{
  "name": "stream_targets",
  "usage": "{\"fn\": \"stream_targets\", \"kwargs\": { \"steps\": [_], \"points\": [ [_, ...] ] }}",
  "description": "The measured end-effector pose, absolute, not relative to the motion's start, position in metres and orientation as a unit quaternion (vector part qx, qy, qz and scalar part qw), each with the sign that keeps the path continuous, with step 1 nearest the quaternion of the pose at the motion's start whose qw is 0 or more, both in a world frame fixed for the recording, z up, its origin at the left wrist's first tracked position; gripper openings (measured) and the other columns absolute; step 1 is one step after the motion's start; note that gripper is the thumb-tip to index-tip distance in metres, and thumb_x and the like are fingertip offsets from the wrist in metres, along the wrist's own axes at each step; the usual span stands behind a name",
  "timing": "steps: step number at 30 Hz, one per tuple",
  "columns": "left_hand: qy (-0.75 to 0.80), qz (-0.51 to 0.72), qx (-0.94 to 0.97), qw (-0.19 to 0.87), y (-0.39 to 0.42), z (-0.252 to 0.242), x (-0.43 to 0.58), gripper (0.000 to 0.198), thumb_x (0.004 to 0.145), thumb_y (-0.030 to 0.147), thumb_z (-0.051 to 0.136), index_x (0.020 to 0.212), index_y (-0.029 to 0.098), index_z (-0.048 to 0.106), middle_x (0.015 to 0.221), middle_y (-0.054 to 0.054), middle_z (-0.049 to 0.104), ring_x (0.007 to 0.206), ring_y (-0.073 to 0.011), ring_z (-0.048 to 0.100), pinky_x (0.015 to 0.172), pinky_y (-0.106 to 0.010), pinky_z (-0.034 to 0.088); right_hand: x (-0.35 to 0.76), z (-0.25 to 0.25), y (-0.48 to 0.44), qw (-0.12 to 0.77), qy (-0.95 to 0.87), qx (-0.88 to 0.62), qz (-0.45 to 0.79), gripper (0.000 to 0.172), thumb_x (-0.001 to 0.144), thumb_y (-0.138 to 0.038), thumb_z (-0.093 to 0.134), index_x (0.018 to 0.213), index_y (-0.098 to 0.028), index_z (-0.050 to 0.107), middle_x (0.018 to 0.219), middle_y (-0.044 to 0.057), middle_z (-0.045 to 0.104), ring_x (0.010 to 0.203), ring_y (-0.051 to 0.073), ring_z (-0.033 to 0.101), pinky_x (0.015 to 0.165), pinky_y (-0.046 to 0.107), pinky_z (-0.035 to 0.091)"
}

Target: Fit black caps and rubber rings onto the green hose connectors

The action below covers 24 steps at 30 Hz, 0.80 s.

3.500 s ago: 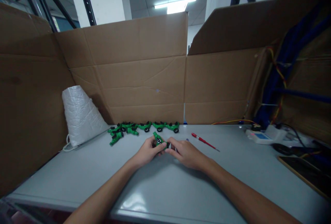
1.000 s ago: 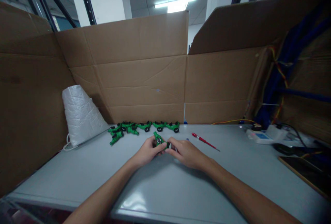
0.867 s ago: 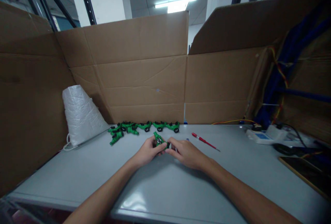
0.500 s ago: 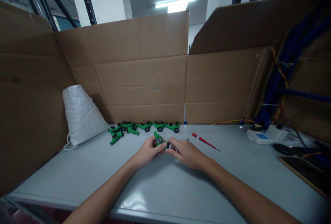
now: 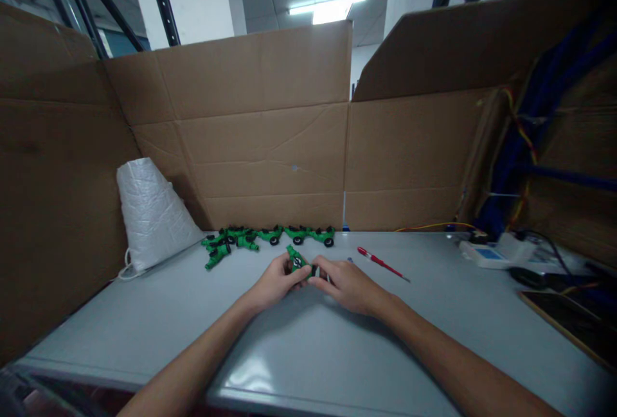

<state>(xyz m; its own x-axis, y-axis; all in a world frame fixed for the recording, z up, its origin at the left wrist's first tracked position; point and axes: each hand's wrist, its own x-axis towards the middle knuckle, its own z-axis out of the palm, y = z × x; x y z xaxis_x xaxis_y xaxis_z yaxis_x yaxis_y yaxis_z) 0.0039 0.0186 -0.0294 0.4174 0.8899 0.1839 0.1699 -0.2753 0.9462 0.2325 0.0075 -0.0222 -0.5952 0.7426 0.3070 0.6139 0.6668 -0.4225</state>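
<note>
A small green toy car body point(image 5: 296, 259) is held above the middle of the table. My left hand point(image 5: 278, 282) is closed around it, with the thumb on its near side. My right hand point(image 5: 343, 281) pinches at the car's right end, where a small black part point(image 5: 313, 270) shows between the fingers; whether that part is fixed to the car I cannot tell. Beyond my hands lies a row of several similar green toy cars point(image 5: 297, 234), some with black wheels. A red screwdriver point(image 5: 383, 264) rests to the right of my right hand, its tip pointing toward the lower right.
A white wrapped bundle point(image 5: 152, 218) stands at the left by the cardboard wall point(image 5: 260, 141). On the right are a white power strip point(image 5: 486, 255), cables and a dark board point(image 5: 569, 324). A small blue item point(image 5: 350, 260) lies behind my right hand on the grey table point(image 5: 299, 353).
</note>
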Motion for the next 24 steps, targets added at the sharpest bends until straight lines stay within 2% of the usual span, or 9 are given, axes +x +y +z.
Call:
{"fn": "stream_targets", "kwargs": {
  "steps": [24],
  "points": [
    [0.384, 0.389, 0.691, 0.473, 0.0159, -0.0267, 0.0044, 0.050, 0.088, 0.059, 0.076, 0.102, 0.013, 0.065, 0.078, -0.003, 0.067, 0.064, -0.0132, 0.059, 0.060, -0.024, 0.044, 0.2324, -0.0223, 0.0074, 0.243, -0.881, -0.379, 0.148, 0.022, 0.108, -0.043, 0.053, 0.110, -0.022, 0.059, 0.094, 0.006, 0.076, 0.086, 0.023, 0.071, 0.072, 0.028, 0.039]
  ]
}}
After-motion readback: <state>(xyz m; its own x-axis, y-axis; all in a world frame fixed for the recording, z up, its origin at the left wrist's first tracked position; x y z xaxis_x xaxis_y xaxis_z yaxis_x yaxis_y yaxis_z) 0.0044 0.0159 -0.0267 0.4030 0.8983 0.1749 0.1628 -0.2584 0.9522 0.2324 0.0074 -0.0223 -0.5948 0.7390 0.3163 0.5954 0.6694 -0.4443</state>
